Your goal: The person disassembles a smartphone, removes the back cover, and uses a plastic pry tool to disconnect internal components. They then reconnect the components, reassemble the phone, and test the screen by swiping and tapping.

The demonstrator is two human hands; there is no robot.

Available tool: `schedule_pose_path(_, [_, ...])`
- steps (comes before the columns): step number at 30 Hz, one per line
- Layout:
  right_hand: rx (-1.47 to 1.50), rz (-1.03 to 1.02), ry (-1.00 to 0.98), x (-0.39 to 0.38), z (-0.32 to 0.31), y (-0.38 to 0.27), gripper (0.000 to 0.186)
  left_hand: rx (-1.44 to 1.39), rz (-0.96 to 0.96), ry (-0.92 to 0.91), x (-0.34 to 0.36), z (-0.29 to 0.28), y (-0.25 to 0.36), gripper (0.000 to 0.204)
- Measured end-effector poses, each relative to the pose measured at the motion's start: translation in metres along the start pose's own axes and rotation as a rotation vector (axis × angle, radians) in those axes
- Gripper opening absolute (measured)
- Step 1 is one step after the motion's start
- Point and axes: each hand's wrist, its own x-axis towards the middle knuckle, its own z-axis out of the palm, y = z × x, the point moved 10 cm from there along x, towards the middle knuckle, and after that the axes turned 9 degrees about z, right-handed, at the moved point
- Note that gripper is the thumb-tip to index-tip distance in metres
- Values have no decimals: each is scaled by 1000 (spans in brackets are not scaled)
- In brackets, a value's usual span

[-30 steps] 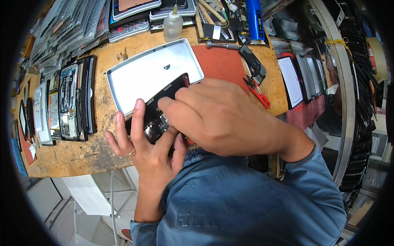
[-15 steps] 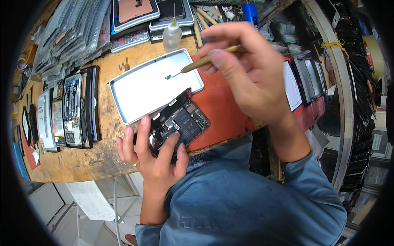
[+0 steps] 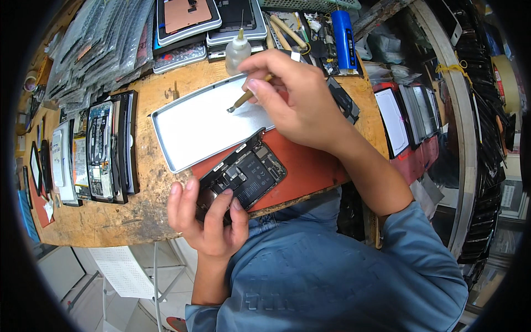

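Note:
My left hand [image 3: 213, 221] grips an opened phone [image 3: 251, 177] by its lower left end, fingers along its edge and inner face. The phone's black battery and inner parts show, and its screen side stands tilted up along the far edge. In my right hand [image 3: 296, 102] is a slim brass-handled tool [image 3: 243, 99], pinched between thumb and fingers. Its tip is over the shallow white tray [image 3: 185, 138]; a tiny dark piece [image 3: 230, 110] shows at the tip, too small to name. Whether the tip touches the tray I cannot tell.
Behind the tray stands a clear needle bottle [image 3: 238, 52]. A red mat [image 3: 310, 160] lies under the phone. Phone parts [image 3: 99, 149] stand at left, bubble-wrap packets [image 3: 99, 50] at far left. A blue cylindrical tool [image 3: 344, 41] and a dark phone part [image 3: 343, 99] lie right.
My right hand has moved left and lower, bringing the tool more upright over the tray. My left hand and the phone have shifted slightly right and nearer in the picture.

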Motion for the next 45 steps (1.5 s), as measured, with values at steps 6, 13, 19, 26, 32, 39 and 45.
schedule_pose_path(6, [309,-29,-73,-32,-20,-48,25,-128,-139,-26,4,2,-16,10])
schedule_pose_path(13, [293,1,-228,-63,1,-55,30,-243,-250,-31,14,4,-22,14])
schedule_pose_path(19, [265,-27,-188,-66,5,-52,30,-258,-252,-33,11,2,-23,14])
schedule_pose_path(26, [236,-60,-182,-66,2,-59,30,-266,-248,-33,10,2,-22,17])
schedule_pose_path(32, [238,-64,-189,-66,7,-58,30,-264,-250,-35,9,1,-22,17])
schedule_pose_path(39, [207,-70,-207,-67,8,-62,31,-257,-245,-33,9,1,-21,17])
schedule_pose_path(45, [168,-91,-219,-66,8,-66,33,-249,-237,-46,8,1,-21,18])
